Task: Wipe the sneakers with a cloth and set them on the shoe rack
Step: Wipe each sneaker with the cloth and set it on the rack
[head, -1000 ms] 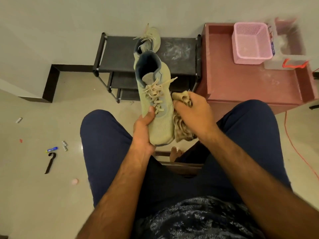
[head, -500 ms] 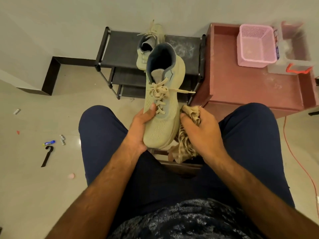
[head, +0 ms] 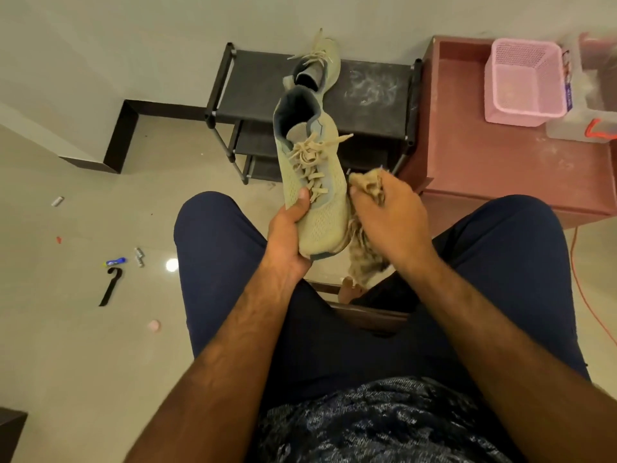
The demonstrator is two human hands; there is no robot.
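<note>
My left hand (head: 287, 232) grips a beige mesh sneaker (head: 315, 182) by its toe end, heel pointing away from me, held above my knees. My right hand (head: 389, 217) is closed on a bunched brownish cloth (head: 365, 252) pressed against the sneaker's right side, with the cloth's tail hanging below. A second matching sneaker (head: 321, 63) rests on the top shelf of the black shoe rack (head: 370, 91), partly hidden behind the held one.
A reddish low table (head: 494, 168) to the right of the rack carries a pink basket (head: 524, 81) and a clear container (head: 587, 125). Small items, among them a black strap (head: 110, 285) and batteries (head: 138, 256), lie on the floor at left. An orange cord (head: 582, 292) runs at right.
The sneaker has stayed in my left hand while my right hand rubbed the cloth along its right side, down and then back up. The camera view shifted slightly.
</note>
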